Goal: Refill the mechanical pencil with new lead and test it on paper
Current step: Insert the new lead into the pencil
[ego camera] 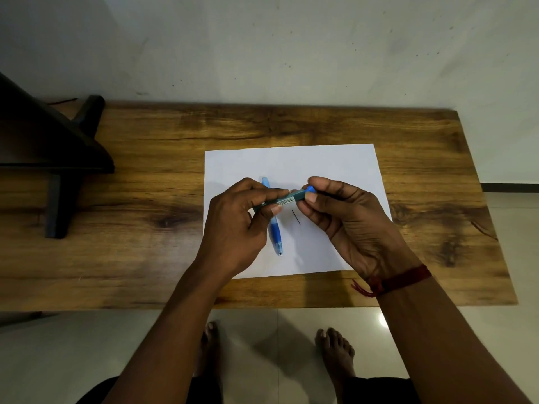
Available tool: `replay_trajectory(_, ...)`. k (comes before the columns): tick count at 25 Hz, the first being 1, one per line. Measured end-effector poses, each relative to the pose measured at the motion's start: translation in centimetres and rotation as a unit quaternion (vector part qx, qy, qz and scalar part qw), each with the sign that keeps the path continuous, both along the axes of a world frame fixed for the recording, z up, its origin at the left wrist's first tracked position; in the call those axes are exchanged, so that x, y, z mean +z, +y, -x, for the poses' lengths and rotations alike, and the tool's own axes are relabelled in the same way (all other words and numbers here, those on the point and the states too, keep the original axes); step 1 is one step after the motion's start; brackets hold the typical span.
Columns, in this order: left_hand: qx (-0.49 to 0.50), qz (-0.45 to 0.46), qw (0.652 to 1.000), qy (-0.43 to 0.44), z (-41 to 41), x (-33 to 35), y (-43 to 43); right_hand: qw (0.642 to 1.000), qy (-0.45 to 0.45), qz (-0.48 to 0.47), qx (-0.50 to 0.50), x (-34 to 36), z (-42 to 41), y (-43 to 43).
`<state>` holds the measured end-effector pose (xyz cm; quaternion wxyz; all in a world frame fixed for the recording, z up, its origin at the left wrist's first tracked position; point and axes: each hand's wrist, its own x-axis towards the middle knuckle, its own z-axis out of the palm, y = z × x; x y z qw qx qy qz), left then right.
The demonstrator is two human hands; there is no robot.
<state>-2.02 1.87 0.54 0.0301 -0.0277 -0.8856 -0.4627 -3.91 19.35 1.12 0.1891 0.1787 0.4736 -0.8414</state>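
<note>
A white sheet of paper (pixel 320 164) lies on the wooden table (pixel 145 199). On it rests a blue mechanical pencil (pixel 275 231), tip towards me, partly hidden under my left hand. A single thin dark lead (pixel 296 217) lies on the paper just right of the pencil. Above the paper I hold a small teal lead case (pixel 288 200) with a barcode label. My left hand (pixel 236 225) grips the case's body. My right hand (pixel 344 217) pinches the blue cap (pixel 309 189) at the case's right end.
A dark wooden stand or chair leg (pixel 58 158) occupies the table's left end. A pale wall rises behind the table's far edge. Tiled floor and my bare feet (pixel 335 351) show below the near edge.
</note>
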Motion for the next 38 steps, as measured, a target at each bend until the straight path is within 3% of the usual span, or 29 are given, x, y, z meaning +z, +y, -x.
replay_trajectory(8,0.01,0.007,0.999,-0.03,-0.1,0.2,0.2,0.996,0.011,-0.083,-0.001,0.4,-0.2,0.0)
replay_trajectory(17,0.026,-0.024,0.996,-0.083,0.0,0.3,0.6,0.998,0.018,-0.054,-0.03,-0.1,-0.3,-0.6)
replay_trajectory(26,0.034,-0.059,0.992,-0.11,-0.1,0.4,1.1,0.982,0.108,-0.154,-0.005,0.7,-0.7,-0.8)
replay_trajectory(28,0.056,-0.068,0.99,-0.108,-0.2,0.5,1.9,0.958,0.147,-0.247,-0.005,0.8,-1.2,-0.9)
replay_trajectory(31,0.092,-0.081,0.989,-0.078,-0.5,0.9,3.7,0.881,0.212,-0.423,-0.007,0.7,-2.1,-1.3)
replay_trajectory(36,0.107,-0.076,0.99,-0.047,-1.2,0.9,5.6,0.885,0.154,-0.439,-0.022,0.9,-2.0,-0.7)
replay_trajectory(38,0.082,-0.082,0.991,-0.063,-1.1,0.8,5.7,0.865,0.167,-0.473,-0.026,0.9,-1.6,-0.3)
